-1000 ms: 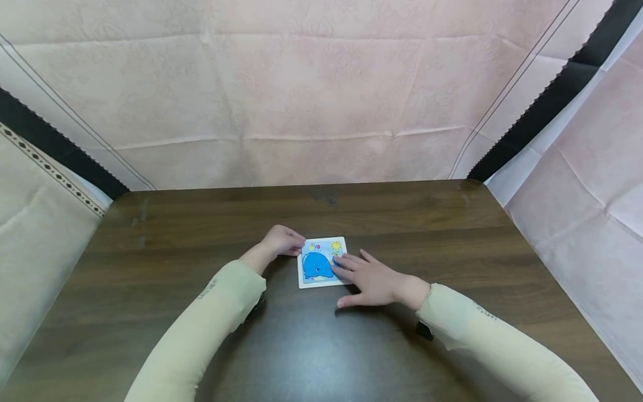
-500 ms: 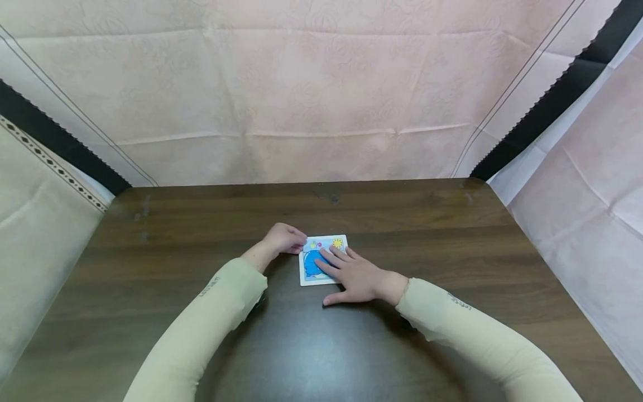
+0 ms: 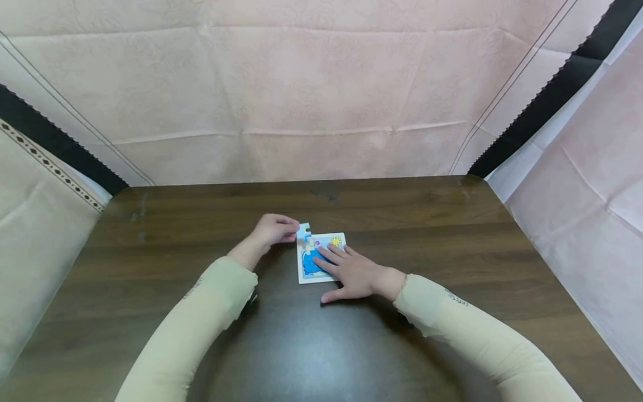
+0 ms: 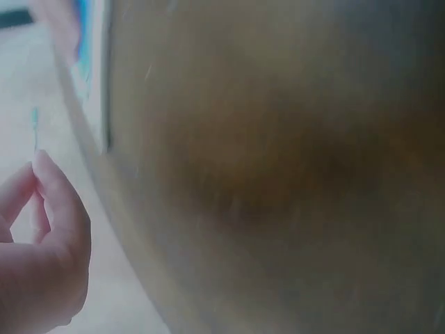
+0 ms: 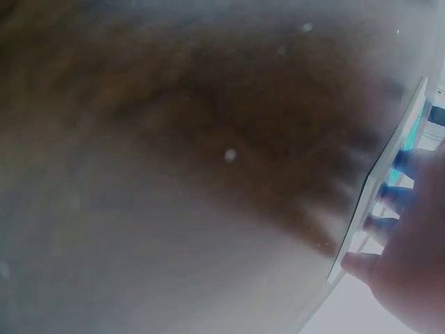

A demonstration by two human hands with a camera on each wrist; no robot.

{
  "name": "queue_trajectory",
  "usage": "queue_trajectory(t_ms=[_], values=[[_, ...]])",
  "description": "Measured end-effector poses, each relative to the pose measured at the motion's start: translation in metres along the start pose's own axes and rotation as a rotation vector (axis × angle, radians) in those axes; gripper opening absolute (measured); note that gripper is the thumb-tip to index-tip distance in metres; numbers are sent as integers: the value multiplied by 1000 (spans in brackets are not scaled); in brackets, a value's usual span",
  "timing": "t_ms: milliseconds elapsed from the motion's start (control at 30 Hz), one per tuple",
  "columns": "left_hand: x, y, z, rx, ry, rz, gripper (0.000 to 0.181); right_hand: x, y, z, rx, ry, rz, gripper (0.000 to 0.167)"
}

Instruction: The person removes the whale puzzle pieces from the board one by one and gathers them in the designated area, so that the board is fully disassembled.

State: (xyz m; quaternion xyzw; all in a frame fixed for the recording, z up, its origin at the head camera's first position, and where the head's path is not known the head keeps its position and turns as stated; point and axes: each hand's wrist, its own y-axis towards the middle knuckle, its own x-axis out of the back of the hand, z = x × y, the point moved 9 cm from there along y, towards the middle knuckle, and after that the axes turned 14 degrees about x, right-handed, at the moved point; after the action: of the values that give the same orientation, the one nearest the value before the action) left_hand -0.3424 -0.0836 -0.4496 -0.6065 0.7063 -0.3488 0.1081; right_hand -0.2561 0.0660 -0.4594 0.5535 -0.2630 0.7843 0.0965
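Note:
A small square jigsaw puzzle [image 3: 309,272] with a white border, a blue animal and a yellow sun lies on the table. My left hand [image 3: 274,230] pinches a light-blue puzzle piece [image 3: 303,230] by its edge, lifted at the puzzle's upper left corner. In the left wrist view the piece [image 4: 35,120] shows edge-on between thumb and fingertips. My right hand [image 3: 358,274] lies with spread, straight fingers across the puzzle's right part, covering some of the picture. The right wrist view shows those fingers [image 5: 396,198] on the puzzle board [image 5: 375,174].
The dark wooden table [image 3: 321,346] runs back to a pale patterned cloth [image 3: 321,100]. More cloth with black bands [image 3: 547,95] hangs at both sides.
My right hand has slid left over the puzzle, then stayed there. In the last half second my left hand has lifted the corner piece out, moving slightly up and left.

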Motion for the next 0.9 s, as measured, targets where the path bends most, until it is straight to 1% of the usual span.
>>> queue_trajectory(t_ms=[100,233,433,700,900], values=[[20,-6,-5,-19,-72,3,34,3,1,1,6,-8,-6,89],[38,-14,-5,-34,-83,44,38,4,0,2,19,-15,-18,89],[57,-22,0,-45,-102,93,42,3,-1,2,23,-17,-27,89],[81,-23,11,-16,-70,109,45,2,-2,2,28,-15,-29,88],[97,-23,25,15,-36,124,47,3,-1,3,29,-20,-27,88]])
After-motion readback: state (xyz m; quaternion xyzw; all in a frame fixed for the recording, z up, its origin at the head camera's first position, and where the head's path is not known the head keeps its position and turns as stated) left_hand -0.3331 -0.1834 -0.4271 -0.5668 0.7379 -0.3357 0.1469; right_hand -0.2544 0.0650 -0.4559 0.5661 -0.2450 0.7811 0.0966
